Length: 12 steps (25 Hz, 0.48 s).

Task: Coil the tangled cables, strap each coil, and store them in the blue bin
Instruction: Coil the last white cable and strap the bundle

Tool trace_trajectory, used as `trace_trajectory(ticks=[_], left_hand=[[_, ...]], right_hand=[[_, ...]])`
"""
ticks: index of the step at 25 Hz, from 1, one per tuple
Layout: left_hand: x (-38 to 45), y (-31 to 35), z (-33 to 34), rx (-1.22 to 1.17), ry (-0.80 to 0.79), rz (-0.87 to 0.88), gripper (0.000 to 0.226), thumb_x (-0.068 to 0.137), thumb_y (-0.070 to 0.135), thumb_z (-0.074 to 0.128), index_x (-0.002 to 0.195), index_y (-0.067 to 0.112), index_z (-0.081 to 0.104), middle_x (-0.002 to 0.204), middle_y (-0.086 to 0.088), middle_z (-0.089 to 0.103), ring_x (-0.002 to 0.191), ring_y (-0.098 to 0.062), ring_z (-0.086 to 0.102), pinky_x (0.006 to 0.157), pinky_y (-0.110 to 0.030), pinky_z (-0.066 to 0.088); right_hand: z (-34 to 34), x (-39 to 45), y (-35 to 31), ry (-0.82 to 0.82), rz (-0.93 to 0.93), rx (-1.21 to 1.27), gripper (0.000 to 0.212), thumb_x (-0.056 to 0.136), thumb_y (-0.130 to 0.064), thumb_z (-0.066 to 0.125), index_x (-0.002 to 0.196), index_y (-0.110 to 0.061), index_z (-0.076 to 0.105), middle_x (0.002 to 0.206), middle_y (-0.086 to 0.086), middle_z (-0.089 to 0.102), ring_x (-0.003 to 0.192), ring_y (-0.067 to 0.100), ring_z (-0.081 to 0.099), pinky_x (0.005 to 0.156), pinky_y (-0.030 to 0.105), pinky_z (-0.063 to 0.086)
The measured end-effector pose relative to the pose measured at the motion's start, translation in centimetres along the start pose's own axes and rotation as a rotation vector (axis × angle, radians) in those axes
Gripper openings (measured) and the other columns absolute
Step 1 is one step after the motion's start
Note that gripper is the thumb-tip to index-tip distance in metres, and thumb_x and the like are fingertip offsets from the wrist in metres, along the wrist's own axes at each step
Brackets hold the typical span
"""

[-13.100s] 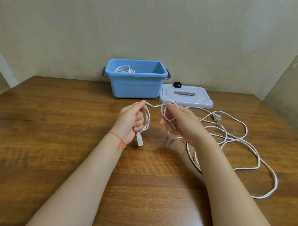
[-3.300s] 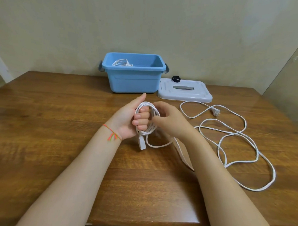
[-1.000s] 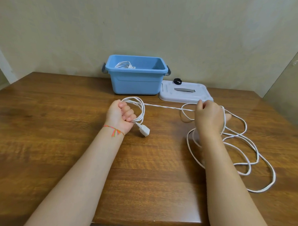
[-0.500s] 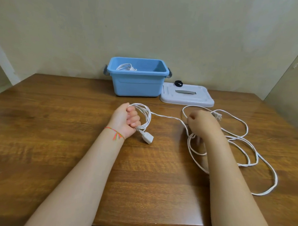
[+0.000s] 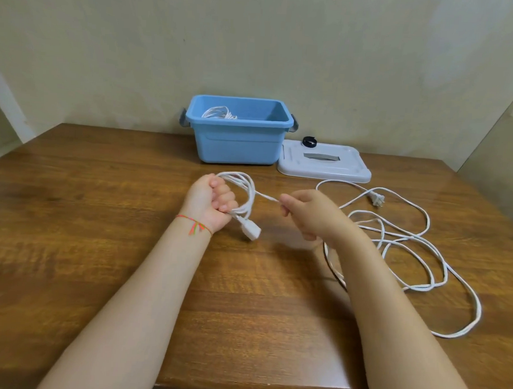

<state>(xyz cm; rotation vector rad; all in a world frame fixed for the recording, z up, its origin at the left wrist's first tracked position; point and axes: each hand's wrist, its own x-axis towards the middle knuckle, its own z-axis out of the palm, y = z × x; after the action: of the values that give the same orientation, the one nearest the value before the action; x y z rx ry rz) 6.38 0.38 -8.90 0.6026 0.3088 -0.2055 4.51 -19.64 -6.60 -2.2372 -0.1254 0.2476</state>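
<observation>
1. Head view: the left hand (image 5: 209,199) is a closed fist over the wooden table (image 5: 100,246), wrapped round a small coil (image 5: 243,191) of white cable (image 5: 440,261), several loops bunched together.
2. The cable's socket end (image 5: 250,230) hangs out below that fist, just off the tabletop.
3. The right hand (image 5: 304,212) sits just beside the left, fingers curled, pinching the same cable where it leaves the coil; a short run of it stretches nearly straight between the two hands.
4. Behind the right hand the cable drops to the table and sprawls in loose loops over the right side, well apart from the coil.
5. Its plug (image 5: 377,199) lies flat near the far loops, in front of a white lid (image 5: 324,165).
6. The lid lies flat just to the right of the blue bin (image 5: 237,143), with a small black strap (image 5: 310,141) at its far edge.
7. The bin stands open at the back of the table by the wall, with another white coiled cable (image 5: 219,113) inside on its left.
8. A red thread bracelet (image 5: 193,222) circles the left wrist.
</observation>
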Motion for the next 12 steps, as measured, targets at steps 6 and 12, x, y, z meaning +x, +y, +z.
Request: trace_trajectory(ticks=[6,12], left_hand=[[0.1,3.1,-1.9,-0.194,0.142,0.22,0.053,0.104,0.027,0.026,0.052,0.021,0.037,0.04,0.008,0.023,0.03,-0.008,0.019,0.033,-0.019,0.018],[-1.0,2.2,-0.1,0.083,-0.022,0.321,0.037,0.096,0.027,0.024,0.064,0.019,0.041,0.048,0.005,0.027,0.039,-0.01,0.021,0.045,-0.023,0.018]], right_hand=[[-3.2,1.0,2.5,0.315,0.042,-0.218,0.018,0.099,-0.028,0.058,0.098,-0.02,0.074,0.098,0.002,0.067,0.095,0.023,0.059,0.075,0.029,0.04],[-0.9,0.2,0.8,0.194,-0.14,-0.394,0.008,0.097,-0.023,0.059,0.091,-0.017,0.059,0.087,-0.002,0.057,0.086,0.022,0.056,0.066,0.032,0.039]])
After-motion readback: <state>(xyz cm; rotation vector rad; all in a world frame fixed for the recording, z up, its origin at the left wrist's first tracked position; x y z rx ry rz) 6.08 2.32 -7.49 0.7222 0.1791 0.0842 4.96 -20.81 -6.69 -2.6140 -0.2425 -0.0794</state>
